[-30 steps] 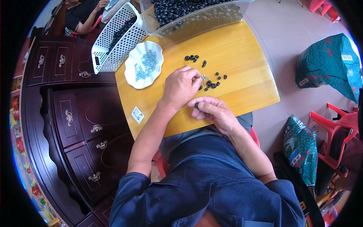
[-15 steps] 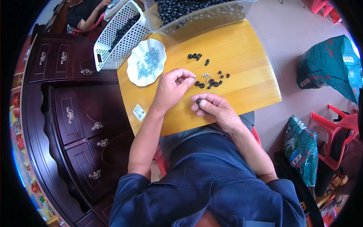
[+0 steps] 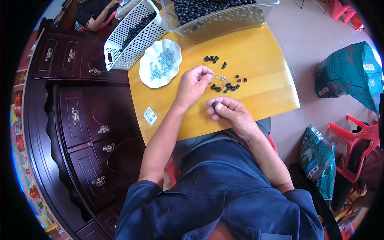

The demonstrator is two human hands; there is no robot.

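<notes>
My right hand (image 3: 234, 113) is closed on a small black round part (image 3: 215, 105), pinched between thumb and fingers above the table's near side. To its left, my left hand (image 3: 194, 86) has thumb and forefinger pressed together; whatever sits between them is too small to make out. Its fingertips are beside a little group of small clear pieces (image 3: 223, 79). Around these lie several loose black ring-shaped parts (image 3: 229, 85), with another cluster of black parts (image 3: 211, 58) farther back.
A white scalloped dish (image 3: 144, 75) of clear pieces stands on the yellow table (image 3: 264, 60). Behind it are a white perforated basket (image 3: 138, 52) and a clear bin (image 3: 224, 25), both with black parts. A dark drawer cabinet (image 3: 76, 92) flanks the left; green bags (image 3: 344, 70) sit right.
My left hand has moved slightly right and away from me, closer to the clear pieces. My right hand still holds the black part, nearly in place. The whole view has shifted a little.
</notes>
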